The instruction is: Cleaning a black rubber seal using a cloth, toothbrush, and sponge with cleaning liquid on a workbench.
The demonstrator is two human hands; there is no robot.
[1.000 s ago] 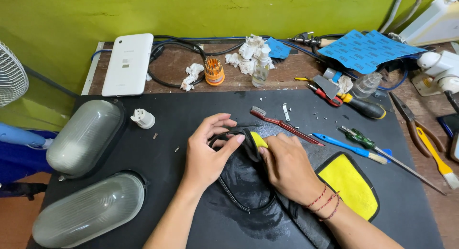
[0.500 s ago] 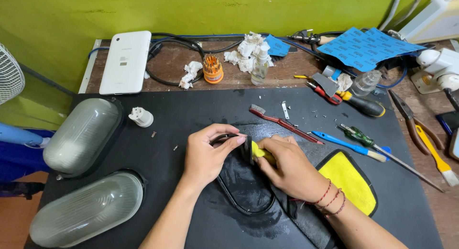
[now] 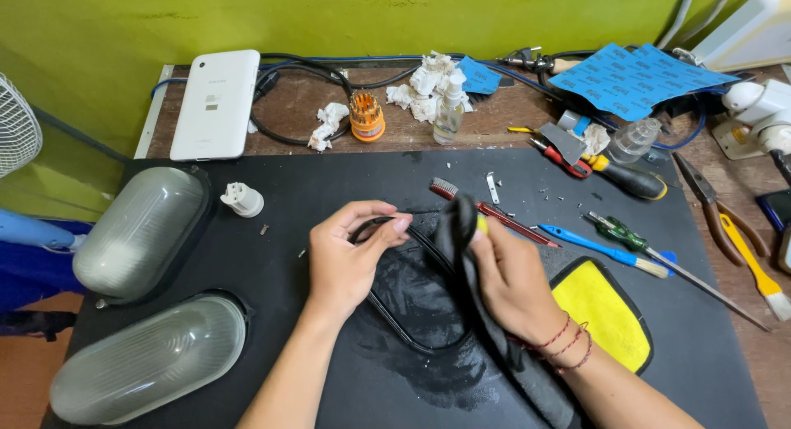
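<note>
fingers [image 3: 387, 225] of left hand [image 3: 350, 256] pinch black gasket ring [image 3: 412, 334] | right hand [image 3: 511, 276] grips dark cloth [image 3: 461, 231] | risk: hard wiping could tug ring loose

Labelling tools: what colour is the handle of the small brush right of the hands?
Blue: the brush has a blue handle with pale bristles, lying on the black mat. Head view shows it best.

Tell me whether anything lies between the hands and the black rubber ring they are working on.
Nothing visible does. The left hand already pinches the black rubber ring at its top edge. The right hand grips a dark cloth against the ring's right side, so only that cloth separates it.
</note>
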